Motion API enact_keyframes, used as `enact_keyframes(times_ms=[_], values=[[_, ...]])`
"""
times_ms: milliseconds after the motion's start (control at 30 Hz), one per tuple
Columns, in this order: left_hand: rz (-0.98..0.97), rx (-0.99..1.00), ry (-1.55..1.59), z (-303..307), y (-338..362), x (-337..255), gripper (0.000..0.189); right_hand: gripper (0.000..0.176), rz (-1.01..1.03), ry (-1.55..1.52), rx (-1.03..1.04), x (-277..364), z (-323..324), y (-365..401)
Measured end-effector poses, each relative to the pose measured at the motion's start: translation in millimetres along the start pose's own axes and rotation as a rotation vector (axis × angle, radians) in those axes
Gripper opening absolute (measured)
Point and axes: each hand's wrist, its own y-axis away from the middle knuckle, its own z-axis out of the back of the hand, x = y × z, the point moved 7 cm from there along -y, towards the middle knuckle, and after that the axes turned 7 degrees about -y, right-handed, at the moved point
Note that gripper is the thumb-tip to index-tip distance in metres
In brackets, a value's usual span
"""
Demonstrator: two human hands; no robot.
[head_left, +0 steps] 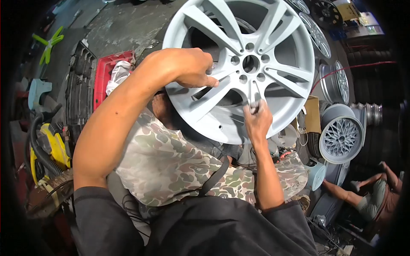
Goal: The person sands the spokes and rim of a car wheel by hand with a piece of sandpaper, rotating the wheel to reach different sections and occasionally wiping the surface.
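A large pale grey wheel rim point(294, 87) with paired spokes faces up in front of my lap. My left hand point(196, 70) is bent over the left spokes, its fingers curled and its thumb lying against a spoke; the fingertips are partly hidden. Low on the rim, my right hand point(258, 117) is closed in a pinch at the lower spoke pair. Its fingertips are slightly blurred, and whatever may be between them cannot be made out. Camouflage-patterned cloth point(171, 158) covers my legs below the rim.
A red crate point(100, 81) with white cloth stands left, near a yellow machine point(51, 145) with a black hose. More wheels, including a mesh-spoked rim point(341, 136), stand right. A red hose point(354, 66) crosses there. Another person point(376, 200) sits at lower right.
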Motion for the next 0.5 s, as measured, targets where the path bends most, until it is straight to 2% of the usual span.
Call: enact_keyframes(times_ms=[67,133,200,267,300,333,400,500], values=[[0.001,0.026,0.016,-7,2,9,0.057,0.025,-0.088,-0.019,0.020,-8,-3,2],[0.035,0.011,-0.046,-7,3,12,0.058,0.024,0.160,-0.057,0.101,2,-6,-25],[0.042,0.017,-0.032,-2,10,6,0.058,0.025,0.194,-0.082,0.178,3,4,-45],[0.050,0.045,0.008,-2,20,1,0.060,0.029,0.030,0.048,0.457,-9,-1,-52],[0.012,0.012,0.022,-1,23,-1,0.059,0.033,0.029,0.094,0.505,3,3,-52],[0.018,0.007,0.030,-2,24,0,0.059,0.033,0.038,0.098,0.511,4,-1,-58],[-0.029,-0.100,-0.086,1,24,-8,0.058,0.036,0.301,0.097,0.451,16,-10,-75],[-0.012,-0.074,-0.079,3,30,-20,0.058,0.040,0.299,0.009,0.441,15,-16,-79]])
